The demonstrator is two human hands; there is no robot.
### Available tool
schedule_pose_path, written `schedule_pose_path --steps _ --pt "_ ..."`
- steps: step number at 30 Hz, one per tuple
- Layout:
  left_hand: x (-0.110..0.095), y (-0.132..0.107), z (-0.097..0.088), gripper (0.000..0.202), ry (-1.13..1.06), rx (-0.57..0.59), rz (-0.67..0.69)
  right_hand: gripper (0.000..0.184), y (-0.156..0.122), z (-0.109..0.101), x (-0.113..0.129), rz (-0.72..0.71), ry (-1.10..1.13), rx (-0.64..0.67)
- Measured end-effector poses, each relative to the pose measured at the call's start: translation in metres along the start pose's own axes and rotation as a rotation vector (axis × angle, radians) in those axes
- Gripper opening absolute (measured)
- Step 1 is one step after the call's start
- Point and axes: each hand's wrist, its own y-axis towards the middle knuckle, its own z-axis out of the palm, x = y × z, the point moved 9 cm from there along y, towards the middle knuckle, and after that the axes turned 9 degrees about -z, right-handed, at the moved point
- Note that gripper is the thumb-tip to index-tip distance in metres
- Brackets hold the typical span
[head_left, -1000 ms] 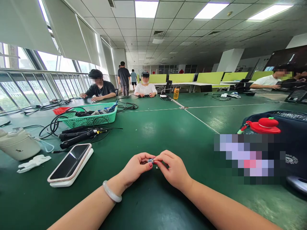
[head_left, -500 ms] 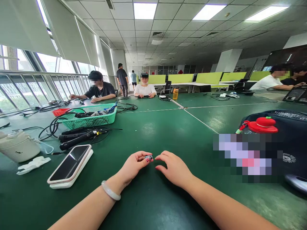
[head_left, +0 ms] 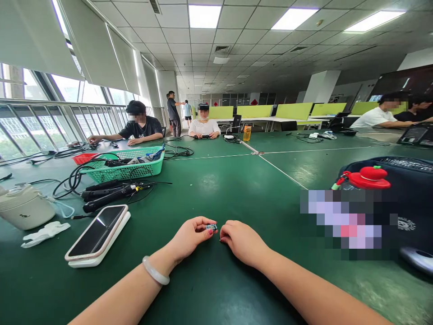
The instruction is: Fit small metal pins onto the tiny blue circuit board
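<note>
Between the thumb and fingers of my left hand [head_left: 192, 234] is a small blue-and-dark piece that looks like a circuit board [head_left: 211, 227]. It is held just above the green tabletop [head_left: 209, 280], and my fingers cover part of it. A pale bangle circles my left wrist. Just right of the piece, my right hand [head_left: 243, 241] is closed, thumb and fingertips together. Whatever those fingertips hold, if anything, is too small to make out. A narrow gap shows between the two hands.
On the left lie a phone [head_left: 96, 230] on a white box, black microphone-shaped handles [head_left: 108, 198], a green basket [head_left: 128, 169], a crumpled tissue [head_left: 45, 234] and a cream container [head_left: 27, 205]. A dark bag [head_left: 409, 194] and red-capped bottle [head_left: 368, 177] stand right. Several people sit around the table.
My right hand's thumb and fingers have come together from a spread pose. The circuit-board piece in my left hand has turned slightly and sits a little lower.
</note>
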Motion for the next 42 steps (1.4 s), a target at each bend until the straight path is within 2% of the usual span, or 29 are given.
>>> schedule_pose_path --steps 8,15,22,28,36,42 --pt "0.0 0.002 -0.001 0.036 0.005 -0.002 -0.002 0.01 0.002 0.0 -0.005 0.021 0.13 0.008" --pt "0.0 0.0 -0.001 0.037 0.007 0.001 -0.005 0.028 -0.001 -0.002 -0.018 0.032 0.196 -0.021" --pt "-0.001 -0.001 -0.001 0.036 0.006 -0.007 -0.005 0.011 -0.001 -0.003 -0.016 0.069 0.189 0.01" --pt "-0.001 -0.001 -0.001 0.036 -0.015 -0.013 -0.022 0.005 0.0 -0.003 -0.012 0.058 0.141 0.025" --pt "0.001 0.001 -0.001 0.036 0.001 0.003 -0.008 0.013 -0.001 -0.006 -0.009 0.074 0.088 0.023" --pt "0.001 0.001 -0.002 0.036 0.126 -0.033 -0.021 0.014 -0.001 -0.007 -0.013 0.12 0.1 -0.012"
